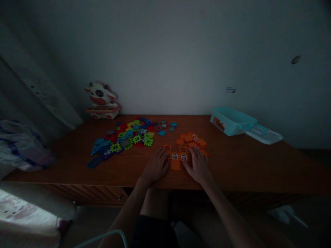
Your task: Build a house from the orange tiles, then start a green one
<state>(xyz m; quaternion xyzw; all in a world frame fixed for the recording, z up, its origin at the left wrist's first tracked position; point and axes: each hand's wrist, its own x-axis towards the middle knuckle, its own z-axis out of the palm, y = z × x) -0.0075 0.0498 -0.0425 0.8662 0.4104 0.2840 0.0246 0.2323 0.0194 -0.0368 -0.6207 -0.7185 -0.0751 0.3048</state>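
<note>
The left hand (pixel 156 166) and right hand (pixel 198 166) are lying flat, each grip open, on orange interlocking plastic pieces (pixel 176 164) on the wooden worktop (pixel 240 165), just beside a multicoloured heap of similar pieces (pixel 126 137).

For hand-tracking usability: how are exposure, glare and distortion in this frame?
Head view: underexposed overall, with the left hand and right hand dim but readable; the orange interlocking plastic pieces keep their colour. The pale fabric at lower left is blown out. Wide-angle distortion stretches the wooden desk towards the frame edges. No obvious blur.
</note>
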